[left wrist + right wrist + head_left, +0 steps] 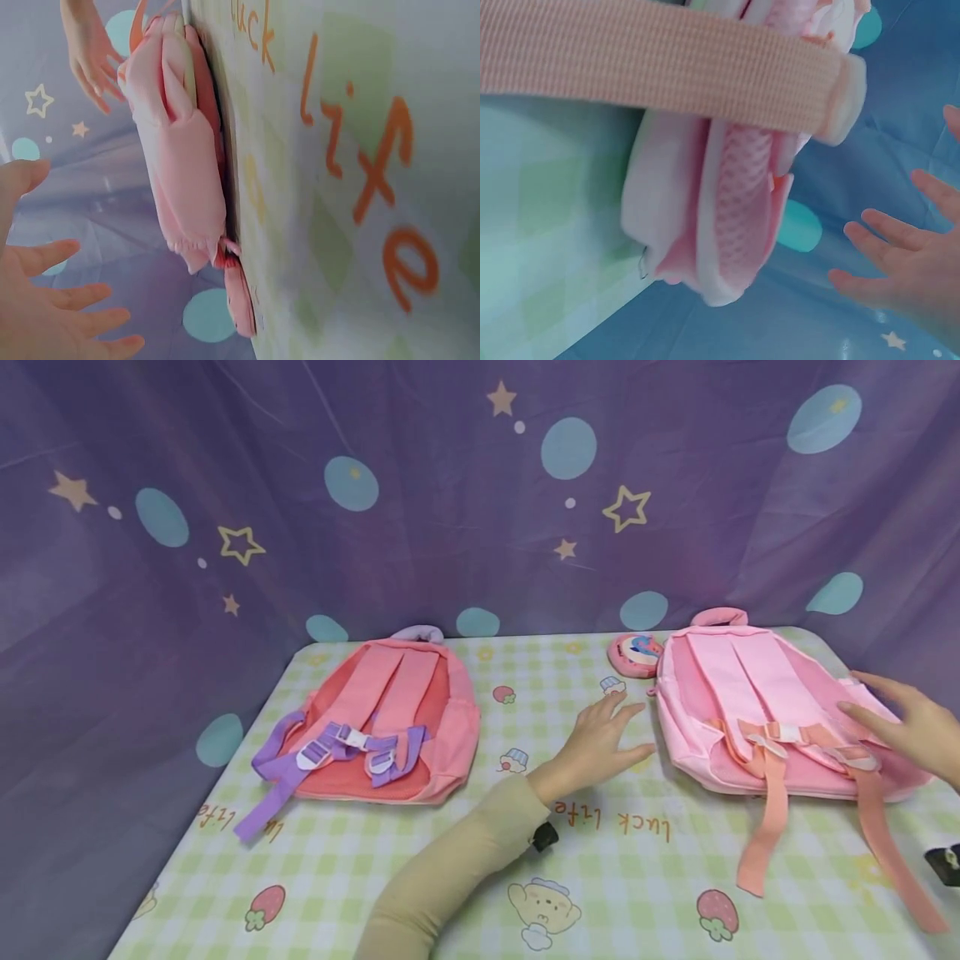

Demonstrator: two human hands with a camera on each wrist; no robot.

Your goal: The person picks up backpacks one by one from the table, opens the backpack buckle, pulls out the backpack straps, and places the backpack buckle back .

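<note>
A light pink backpack lies on the right of the table, its straps facing up and two orange webbing ends trailing toward the front. Left of it, my left hand hovers with spread fingers, apart from the bag. On the other side, my right hand is held over the bag's right edge, fingers extended. Both wrist views show empty hands: the left hand beside the pink bag, the right hand near the bag's mesh side. Whether the right fingertips touch the bag I cannot tell.
A coral backpack with purple straps lies on the left of the table. Near the pink bag's top left corner sits a small round pink pouch. A checked cloth covers the table, and a purple curtain hangs behind.
</note>
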